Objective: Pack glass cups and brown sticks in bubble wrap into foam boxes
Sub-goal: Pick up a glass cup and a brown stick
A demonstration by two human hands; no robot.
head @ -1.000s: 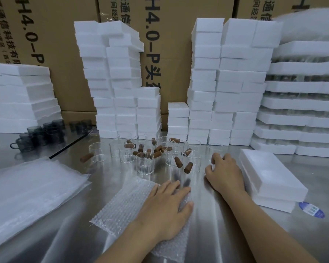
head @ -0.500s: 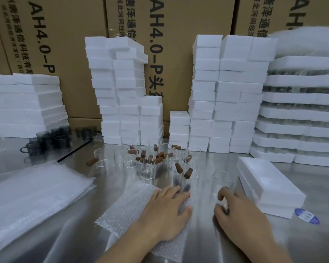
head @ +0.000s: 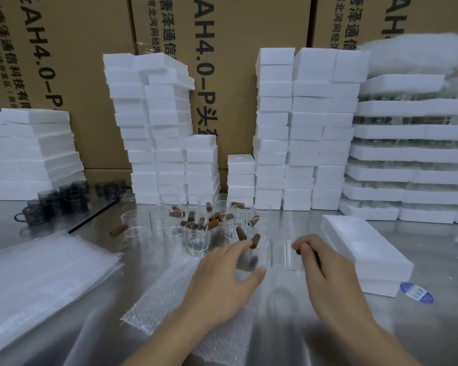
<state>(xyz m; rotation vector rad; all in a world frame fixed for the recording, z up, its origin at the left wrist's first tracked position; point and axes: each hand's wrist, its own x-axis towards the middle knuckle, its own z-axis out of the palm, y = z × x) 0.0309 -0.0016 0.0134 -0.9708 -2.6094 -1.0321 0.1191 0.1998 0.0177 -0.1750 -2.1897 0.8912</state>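
Observation:
Several clear glass cups [head: 196, 235] and brown sticks [head: 214, 217] stand and lie clustered mid-table. A bubble wrap sheet [head: 167, 297] lies in front of them. My left hand [head: 222, 283] hovers over the sheet's far edge with its fingers spread and straight, the fingertips close to a brown stick [head: 255, 240]. My right hand [head: 325, 273] has curled fingers pinching the right rim of a blurred glass cup [head: 284, 254]. A closed white foam box [head: 365, 249] lies just right of that hand.
Tall stacks of small foam boxes [head: 302, 128] and cardboard cartons [head: 222, 75] line the back. Foam trays [head: 413, 154] are stacked at the right. Dark glass mugs [head: 50, 204] stand at the left, with a pile of wrap sheets [head: 37, 276] in front of them. A blue sticker [head: 417, 297] sits near the box.
My right hand pulled a glass cup from the far side toward me and to the left. My left hand lifted off the bubble wrap and reached forward toward a stick.

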